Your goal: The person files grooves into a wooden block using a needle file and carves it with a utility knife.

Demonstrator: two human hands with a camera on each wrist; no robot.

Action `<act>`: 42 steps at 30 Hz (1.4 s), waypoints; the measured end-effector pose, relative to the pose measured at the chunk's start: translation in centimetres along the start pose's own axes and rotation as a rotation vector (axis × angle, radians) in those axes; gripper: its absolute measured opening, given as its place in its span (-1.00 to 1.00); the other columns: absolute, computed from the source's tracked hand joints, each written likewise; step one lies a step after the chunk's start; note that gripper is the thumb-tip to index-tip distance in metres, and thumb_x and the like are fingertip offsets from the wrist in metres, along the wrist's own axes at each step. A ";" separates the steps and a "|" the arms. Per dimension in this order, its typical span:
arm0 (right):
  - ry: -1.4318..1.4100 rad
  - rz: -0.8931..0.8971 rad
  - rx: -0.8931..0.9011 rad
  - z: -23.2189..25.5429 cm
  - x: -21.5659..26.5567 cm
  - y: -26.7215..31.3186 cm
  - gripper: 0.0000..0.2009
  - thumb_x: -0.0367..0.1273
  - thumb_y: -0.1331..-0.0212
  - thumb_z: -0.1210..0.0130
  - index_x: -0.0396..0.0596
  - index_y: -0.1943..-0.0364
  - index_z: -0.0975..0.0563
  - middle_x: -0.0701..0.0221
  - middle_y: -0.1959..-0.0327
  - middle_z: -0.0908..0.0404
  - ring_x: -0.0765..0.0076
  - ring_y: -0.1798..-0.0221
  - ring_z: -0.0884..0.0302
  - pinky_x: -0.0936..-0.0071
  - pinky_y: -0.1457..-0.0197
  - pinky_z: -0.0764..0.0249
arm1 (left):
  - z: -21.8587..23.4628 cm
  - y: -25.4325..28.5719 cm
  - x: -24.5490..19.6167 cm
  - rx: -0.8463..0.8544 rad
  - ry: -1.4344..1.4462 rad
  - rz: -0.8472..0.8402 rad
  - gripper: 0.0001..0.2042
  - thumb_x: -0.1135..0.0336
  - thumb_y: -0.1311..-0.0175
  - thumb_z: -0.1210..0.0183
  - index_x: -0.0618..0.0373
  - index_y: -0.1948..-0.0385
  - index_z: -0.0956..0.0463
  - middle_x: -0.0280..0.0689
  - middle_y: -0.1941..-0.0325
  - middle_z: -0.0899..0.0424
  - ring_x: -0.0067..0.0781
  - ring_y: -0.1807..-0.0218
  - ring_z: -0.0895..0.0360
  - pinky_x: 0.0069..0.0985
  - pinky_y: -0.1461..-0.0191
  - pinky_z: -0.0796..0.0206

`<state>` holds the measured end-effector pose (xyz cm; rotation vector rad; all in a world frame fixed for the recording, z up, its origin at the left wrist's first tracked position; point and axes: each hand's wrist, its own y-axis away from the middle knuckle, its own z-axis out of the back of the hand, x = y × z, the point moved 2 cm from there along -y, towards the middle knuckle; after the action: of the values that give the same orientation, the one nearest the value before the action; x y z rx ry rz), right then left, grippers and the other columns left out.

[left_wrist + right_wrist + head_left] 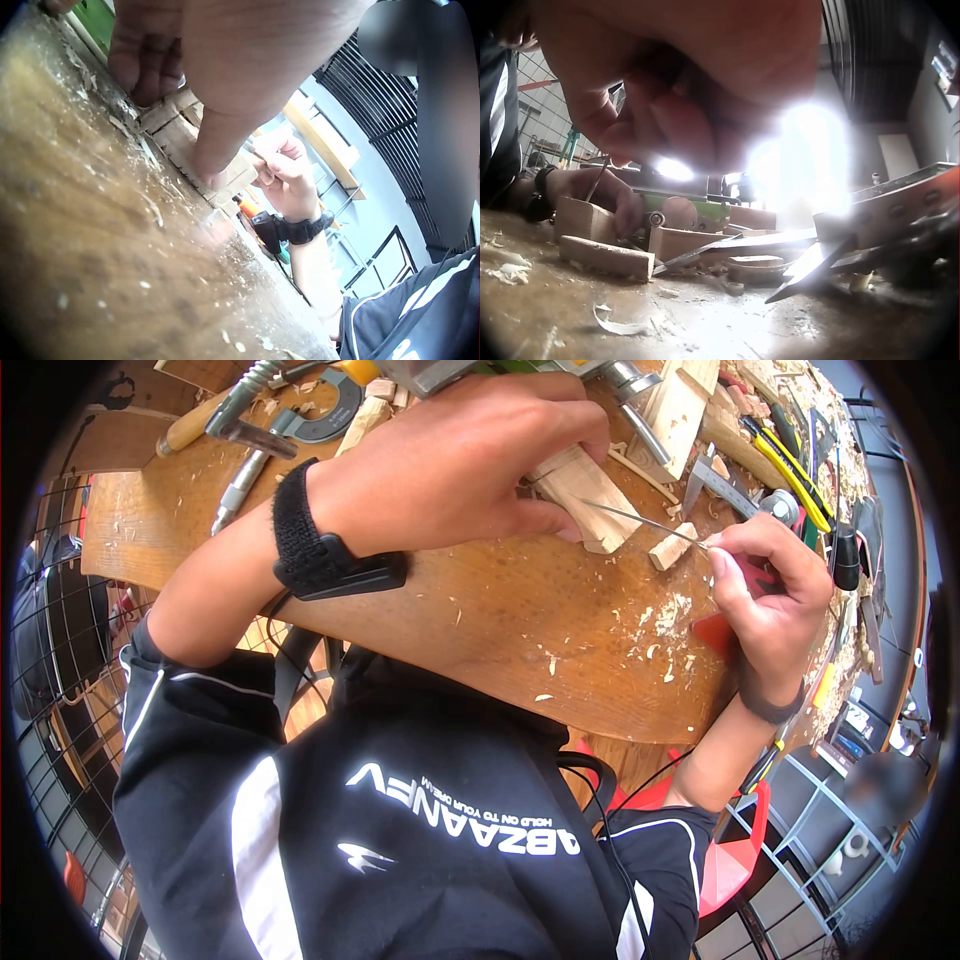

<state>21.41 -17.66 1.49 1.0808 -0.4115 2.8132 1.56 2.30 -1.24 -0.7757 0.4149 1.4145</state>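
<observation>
My left hand (470,470) grips a pale wooden block (590,480) low over the brown tabletop, thumb on the near side and fingers over the far side. In the left wrist view, a dark line runs along the block (180,139). My right hand (775,580) pinches the end of a thin metal rod (655,523) between thumb and forefinger. The rod slants across to the block, and its far end overlaps the block's top. A small wooden offcut (673,547) lies just under the rod, between the two hands.
Wood shavings (665,625) litter the tabletop (480,600). A caliper (715,485) and a yellow-black hand tool (790,470) lie at the far right. A micrometer (345,410) lies at the far left. A pointed metal blade (806,266) stands out near the right hand.
</observation>
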 end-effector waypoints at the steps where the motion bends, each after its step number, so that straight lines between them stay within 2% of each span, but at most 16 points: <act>1: -0.005 0.001 -0.002 0.0 0.0 0.0 -0.90 -0.59 -0.07 -0.32 -0.20 0.33 -0.65 0.44 0.45 -0.63 0.62 0.43 -0.54 0.64 0.34 -0.42 | 0.2 0.0 -0.4 0.011 -0.011 0.023 -0.49 0.35 -0.11 -0.46 0.30 -0.05 -0.42 0.03 0.04 -0.53 0.10 -0.02 -0.56 -0.20 -0.07 -0.42; 6: 0.000 0.024 -0.002 -0.4 -0.4 -0.2 -0.91 -0.59 -0.09 -0.31 -0.21 0.32 -0.66 0.42 0.44 -0.64 0.62 0.43 -0.56 0.66 0.33 -0.42 | 0.3 -0.1 -0.5 0.036 -0.007 0.055 -0.51 0.38 -0.13 -0.44 0.31 -0.04 -0.42 0.03 0.03 -0.50 0.10 -0.04 -0.55 -0.19 -0.08 -0.41; 8: -0.062 0.008 0.013 -0.9 -0.5 -0.2 -0.91 -0.59 -0.11 -0.31 -0.21 0.30 -0.67 0.42 0.43 -0.65 0.62 0.42 -0.58 0.67 0.33 -0.43 | -0.1 0.0 0.1 -0.006 0.010 0.011 -0.53 0.39 -0.14 -0.44 0.31 -0.04 -0.42 0.02 0.04 -0.50 0.10 -0.03 -0.55 -0.18 -0.07 -0.41; 12: -0.044 -0.004 0.035 -0.7 -0.3 -0.2 -0.90 -0.58 -0.12 -0.31 -0.21 0.28 -0.68 0.41 0.42 -0.66 0.61 0.41 -0.59 0.66 0.31 -0.45 | 0.1 0.0 -0.8 -0.019 -0.003 0.048 -0.54 0.39 -0.15 -0.43 0.30 -0.02 -0.43 0.00 0.06 -0.50 0.07 0.01 -0.55 -0.20 -0.04 -0.41; 14: -0.023 -0.006 0.037 -0.1 -0.1 -0.2 -0.91 -0.58 -0.12 -0.32 -0.21 0.28 -0.68 0.41 0.42 -0.66 0.61 0.41 -0.59 0.66 0.32 -0.45 | -0.4 0.0 0.3 0.017 0.042 0.051 -0.55 0.39 -0.15 -0.44 0.30 -0.01 -0.44 -0.02 0.07 -0.50 0.03 0.06 -0.56 -0.22 0.02 -0.41; 17: -0.034 0.047 0.031 -0.4 -0.7 -0.2 -0.91 -0.57 -0.12 -0.32 -0.21 0.29 -0.68 0.40 0.43 -0.65 0.61 0.41 -0.59 0.65 0.33 -0.43 | 0.2 -0.2 -0.3 0.054 0.044 0.077 -0.56 0.38 -0.16 -0.44 0.30 -0.01 -0.44 -0.03 0.09 -0.49 0.00 0.10 -0.56 -0.23 0.06 -0.40; 21: -0.036 -0.004 0.034 -0.6 -0.3 -0.2 -0.92 -0.56 -0.12 -0.31 -0.21 0.31 -0.67 0.41 0.44 -0.64 0.60 0.42 -0.57 0.64 0.33 -0.42 | 0.4 -0.2 -0.6 0.059 0.051 0.065 -0.56 0.37 -0.17 -0.44 0.30 -0.01 -0.44 -0.03 0.09 -0.49 -0.01 0.10 -0.56 -0.23 0.07 -0.41; 27: -0.017 -0.006 -0.016 0.4 -0.7 0.3 -0.93 -0.58 -0.13 -0.30 -0.21 0.32 -0.66 0.47 0.45 -0.61 0.66 0.45 -0.47 0.69 0.33 -0.34 | -0.3 0.2 -0.5 -0.010 0.028 0.041 -0.58 0.39 -0.17 -0.41 0.28 0.00 -0.43 -0.03 0.10 -0.51 -0.01 0.11 -0.58 -0.23 0.07 -0.42; 29: -0.077 -0.072 -0.082 0.6 -0.9 0.5 -0.94 -0.57 -0.15 -0.29 -0.20 0.31 -0.65 0.52 0.44 -0.61 0.70 0.44 -0.45 0.70 0.33 -0.32 | -1.6 0.6 0.7 -0.188 -0.157 -0.052 -0.49 0.39 0.07 -0.46 0.17 -0.01 -0.52 -0.11 0.10 -0.63 0.01 0.02 -0.63 -0.18 -0.02 -0.47; 32: -0.075 -0.087 -0.107 0.8 -1.3 0.6 -0.95 -0.57 -0.18 -0.29 -0.21 0.31 -0.64 0.54 0.43 -0.61 0.73 0.42 -0.45 0.71 0.32 -0.33 | -1.2 0.6 -0.1 -0.149 -0.052 0.048 -0.61 0.41 0.00 -0.41 0.19 0.10 -0.51 -0.11 0.16 -0.61 0.00 0.07 -0.64 -0.18 0.01 -0.46; 42: -0.014 -0.081 -0.117 0.8 -0.9 0.6 -0.95 -0.58 -0.15 -0.28 -0.20 0.33 -0.64 0.54 0.41 -0.62 0.74 0.41 -0.44 0.71 0.30 -0.34 | -1.4 0.2 0.0 -0.143 -0.093 0.088 -0.62 0.39 -0.01 -0.40 0.20 0.11 -0.50 -0.10 0.17 -0.61 -0.03 0.10 -0.63 -0.21 0.02 -0.47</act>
<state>22.48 -18.41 1.28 1.0683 -0.5150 2.6759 1.59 1.28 -2.26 -0.8114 0.2807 1.5696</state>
